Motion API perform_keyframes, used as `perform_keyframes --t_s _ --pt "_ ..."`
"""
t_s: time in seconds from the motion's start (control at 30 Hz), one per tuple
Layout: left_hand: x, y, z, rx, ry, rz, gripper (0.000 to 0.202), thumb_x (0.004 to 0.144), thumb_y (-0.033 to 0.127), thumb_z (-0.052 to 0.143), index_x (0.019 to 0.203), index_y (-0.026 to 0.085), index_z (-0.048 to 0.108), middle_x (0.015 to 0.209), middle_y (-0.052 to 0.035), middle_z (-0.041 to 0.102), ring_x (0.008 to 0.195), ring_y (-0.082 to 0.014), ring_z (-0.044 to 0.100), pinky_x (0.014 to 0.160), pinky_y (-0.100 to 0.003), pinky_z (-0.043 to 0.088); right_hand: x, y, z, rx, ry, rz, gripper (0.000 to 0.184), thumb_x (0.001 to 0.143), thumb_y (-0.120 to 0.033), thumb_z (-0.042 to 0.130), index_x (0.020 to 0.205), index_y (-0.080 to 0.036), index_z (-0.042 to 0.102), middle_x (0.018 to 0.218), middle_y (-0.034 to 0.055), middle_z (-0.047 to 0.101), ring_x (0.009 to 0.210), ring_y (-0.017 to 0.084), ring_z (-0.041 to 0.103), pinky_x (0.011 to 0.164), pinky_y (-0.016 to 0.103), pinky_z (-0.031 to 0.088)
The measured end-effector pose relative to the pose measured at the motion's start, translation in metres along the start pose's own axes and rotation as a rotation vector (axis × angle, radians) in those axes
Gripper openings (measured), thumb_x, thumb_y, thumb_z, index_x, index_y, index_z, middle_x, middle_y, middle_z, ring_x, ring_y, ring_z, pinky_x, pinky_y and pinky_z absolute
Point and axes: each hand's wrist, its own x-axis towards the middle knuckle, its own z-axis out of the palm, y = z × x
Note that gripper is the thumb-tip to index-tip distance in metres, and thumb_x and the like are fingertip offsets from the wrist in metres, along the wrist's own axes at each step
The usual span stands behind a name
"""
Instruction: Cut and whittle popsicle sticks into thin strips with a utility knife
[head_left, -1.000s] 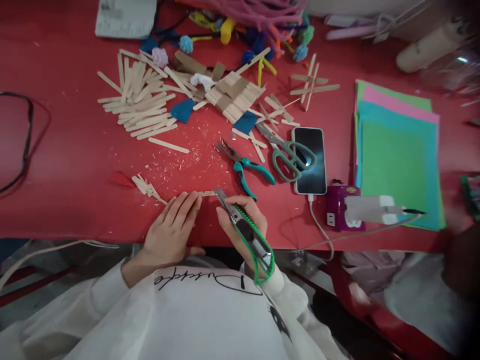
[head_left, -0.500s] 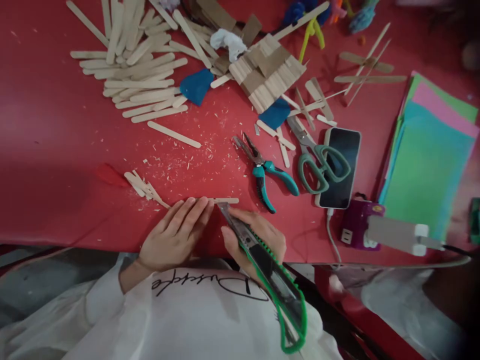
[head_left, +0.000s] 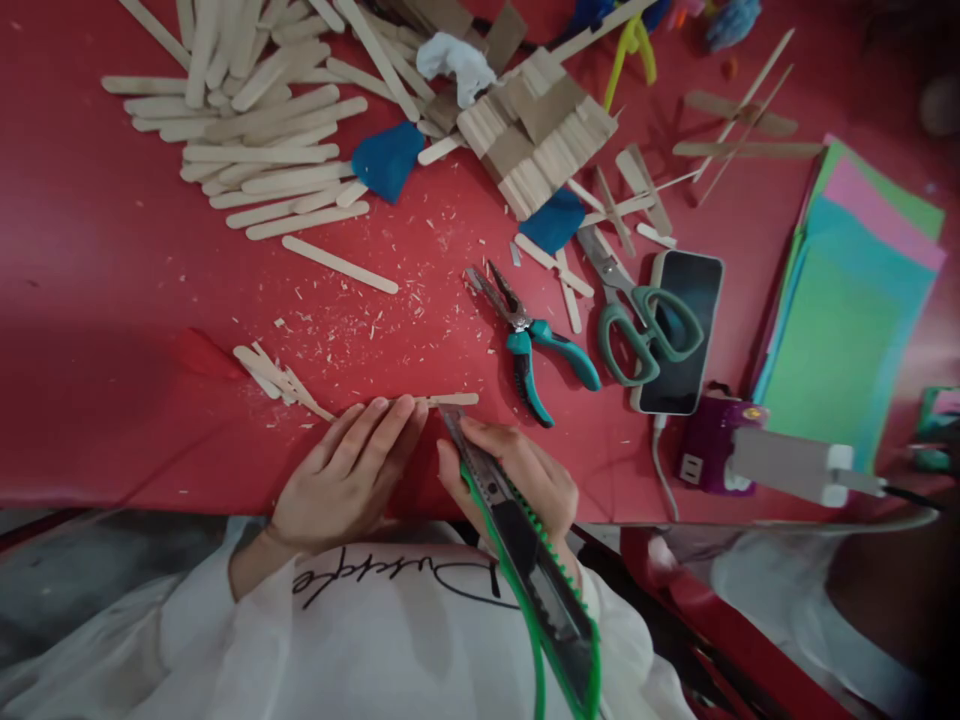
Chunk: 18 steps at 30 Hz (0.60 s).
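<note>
In the head view, my left hand (head_left: 352, 465) lies at the table's near edge, its fingers together and pressing a wooden craft stick (head_left: 457, 399) down. Part of the stick is hidden beneath those fingers; its right end shows. My right hand (head_left: 525, 480) is closed around a green utility knife (head_left: 525, 555). The blade tip meets or nearly meets the stick, just right of my left fingertips; contact is hard to tell. A small bunch of cut sticks (head_left: 274, 377) lies left of my left hand. Wood shavings are scattered beyond my hands.
Teal-handled pliers (head_left: 525, 340) lie beyond my right hand. Scissors (head_left: 637, 310) rest partly on a phone (head_left: 686, 340). A purple power adapter (head_left: 709, 445) and coloured paper (head_left: 832, 320) are at right. At the back are a pile of craft sticks (head_left: 262, 170) and a stick panel (head_left: 536, 130).
The knife has tilted slightly, its handle end moving lower and nearer my body. My right hand has shifted a little. My left hand stays over the stick; the view has moved slightly.
</note>
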Motion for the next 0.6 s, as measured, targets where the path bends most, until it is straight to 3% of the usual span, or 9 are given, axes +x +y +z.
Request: perform_keyframes --t_s 0.3,0.6 --pt "0.001 -0.004 -0.006 0.011 -0.068 0.055 0.067 0.084 0.048 0.047 0.139 0.011 0.039 0.134 -0.0105 0.055 0.129 -0.0231 0.041 0.116 -0.034 0.016 0.001 -0.007 0.000 -0.014 0.014 0.011 0.019 0.076 -0.012 0.066 0.091 -0.020 0.057 0.066 0.0014 0.066 0.055 0.014 0.062 0.057 0.024 0.051" --pt "0.000 0.001 -0.001 -0.065 0.005 -0.021 0.070 0.079 0.044 0.049 0.140 0.013 0.036 0.135 -0.0089 0.053 0.132 -0.0231 0.037 0.115 -0.033 0.021 0.012 -0.012 -0.007 -0.048 -0.130 0.021 0.006 0.080 -0.016 0.060 0.085 -0.018 0.058 0.067 0.0023 0.065 0.056 0.014 0.061 0.056 0.024 0.050"
